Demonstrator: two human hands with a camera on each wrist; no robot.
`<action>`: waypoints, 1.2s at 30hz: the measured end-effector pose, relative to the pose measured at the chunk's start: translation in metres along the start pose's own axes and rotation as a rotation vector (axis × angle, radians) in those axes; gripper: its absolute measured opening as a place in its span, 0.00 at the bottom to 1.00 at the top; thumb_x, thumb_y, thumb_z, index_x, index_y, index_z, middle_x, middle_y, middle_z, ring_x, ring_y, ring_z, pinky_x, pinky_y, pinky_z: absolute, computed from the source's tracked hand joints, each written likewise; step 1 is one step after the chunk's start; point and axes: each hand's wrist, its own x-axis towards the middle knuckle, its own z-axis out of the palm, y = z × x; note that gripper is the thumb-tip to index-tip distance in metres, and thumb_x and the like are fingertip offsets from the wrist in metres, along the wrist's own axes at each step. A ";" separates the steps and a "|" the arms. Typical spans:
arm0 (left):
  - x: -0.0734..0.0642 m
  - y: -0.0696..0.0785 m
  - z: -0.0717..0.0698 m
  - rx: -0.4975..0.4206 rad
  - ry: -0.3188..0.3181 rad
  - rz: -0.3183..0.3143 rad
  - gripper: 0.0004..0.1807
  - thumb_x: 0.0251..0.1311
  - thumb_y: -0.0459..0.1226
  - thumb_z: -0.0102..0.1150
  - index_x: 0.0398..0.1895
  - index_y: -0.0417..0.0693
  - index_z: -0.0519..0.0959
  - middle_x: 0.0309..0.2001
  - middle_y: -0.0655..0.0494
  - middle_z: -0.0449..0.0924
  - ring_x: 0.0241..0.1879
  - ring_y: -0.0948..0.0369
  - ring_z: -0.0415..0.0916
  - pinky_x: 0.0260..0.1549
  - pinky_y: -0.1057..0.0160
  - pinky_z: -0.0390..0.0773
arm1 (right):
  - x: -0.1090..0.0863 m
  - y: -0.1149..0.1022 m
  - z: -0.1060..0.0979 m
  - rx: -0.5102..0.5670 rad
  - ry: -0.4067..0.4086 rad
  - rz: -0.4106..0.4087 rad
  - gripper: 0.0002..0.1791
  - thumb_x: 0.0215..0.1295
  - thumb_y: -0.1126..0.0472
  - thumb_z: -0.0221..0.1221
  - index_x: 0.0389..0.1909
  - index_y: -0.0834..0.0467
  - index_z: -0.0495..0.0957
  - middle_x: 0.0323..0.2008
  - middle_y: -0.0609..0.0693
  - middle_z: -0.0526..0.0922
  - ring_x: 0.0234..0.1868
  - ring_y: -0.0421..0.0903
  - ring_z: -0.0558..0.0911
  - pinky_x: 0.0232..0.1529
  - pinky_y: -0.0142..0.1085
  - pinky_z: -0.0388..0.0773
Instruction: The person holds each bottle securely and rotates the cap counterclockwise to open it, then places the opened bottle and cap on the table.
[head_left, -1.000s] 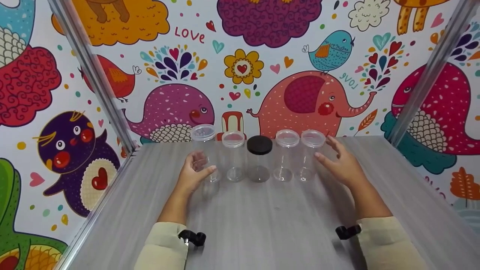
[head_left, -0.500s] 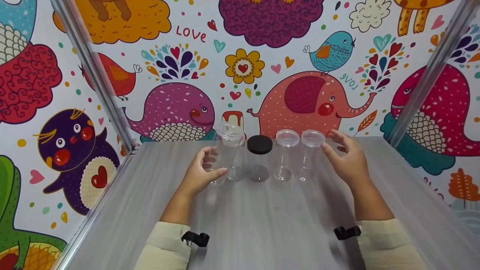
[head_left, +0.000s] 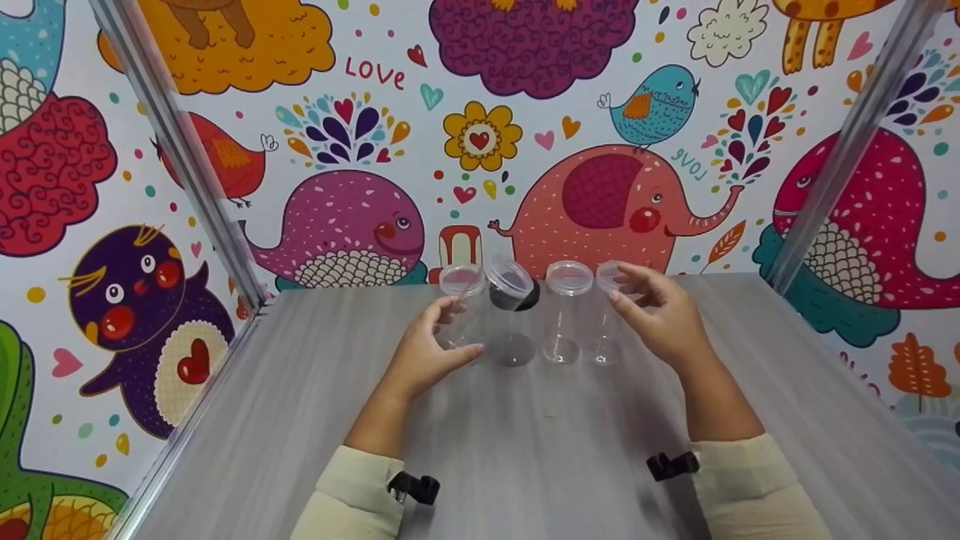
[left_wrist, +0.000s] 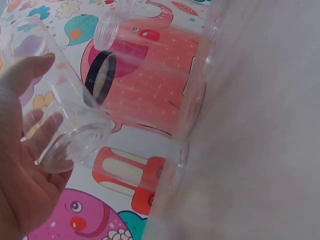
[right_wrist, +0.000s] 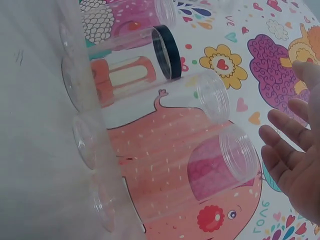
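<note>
My left hand (head_left: 435,349) holds a clear plastic jar (left_wrist: 65,92), lifted and leaning to the right, between thumb and fingers. Its clear lid (head_left: 510,274) overlaps the black-lidded jar (head_left: 514,349) in the head view. That jar stands upright in a row on the table. To its left is a clear-lidded jar (head_left: 461,280), partly behind my left hand. Two more clear jars stand to the right, an inner one (head_left: 570,279) and an outer one (head_left: 604,351). Beside the outer jar's lid, my right hand (head_left: 664,315) has its fingers loosely extended, holding nothing.
The grey wood-grain table (head_left: 547,465) ends at a wall (head_left: 480,202) printed with cartoon animals. Metal posts (head_left: 187,165) rise at both back corners. A black clip-like device (head_left: 416,487) sits at each sleeve cuff.
My left hand has lifted the leftmost jar, tilted it and carried it right, past the neighbouring clear jar toward the black lid. My right hand has shifted slightly left, over the outer jar's lid.
</note>
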 end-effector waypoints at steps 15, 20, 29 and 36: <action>0.008 0.012 0.025 0.104 0.035 -0.004 0.47 0.47 0.54 0.85 0.73 0.68 0.73 0.69 0.61 0.78 0.72 0.54 0.72 0.70 0.38 0.79 | 0.010 -0.012 0.025 0.118 -0.073 -0.046 0.28 0.69 0.52 0.71 0.68 0.49 0.81 0.63 0.50 0.84 0.60 0.52 0.86 0.52 0.27 0.83; 0.010 0.016 0.034 0.137 0.049 0.010 0.46 0.47 0.54 0.84 0.72 0.68 0.73 0.69 0.62 0.79 0.71 0.56 0.72 0.69 0.40 0.80 | 0.011 -0.015 0.032 0.122 -0.113 -0.022 0.29 0.68 0.50 0.71 0.69 0.46 0.80 0.62 0.50 0.84 0.60 0.50 0.85 0.54 0.32 0.84; 0.012 0.018 0.049 0.221 0.086 0.058 0.46 0.48 0.55 0.84 0.72 0.65 0.74 0.69 0.61 0.80 0.72 0.55 0.73 0.69 0.40 0.80 | 0.013 -0.020 0.046 0.097 -0.140 -0.017 0.30 0.68 0.45 0.69 0.71 0.43 0.79 0.64 0.50 0.83 0.61 0.54 0.83 0.55 0.41 0.84; 0.011 0.014 0.055 0.317 0.111 0.110 0.46 0.49 0.55 0.84 0.72 0.63 0.75 0.71 0.59 0.79 0.74 0.53 0.71 0.72 0.39 0.77 | 0.009 -0.022 0.054 0.025 -0.144 0.019 0.31 0.70 0.40 0.67 0.72 0.42 0.77 0.64 0.52 0.82 0.57 0.52 0.84 0.54 0.45 0.88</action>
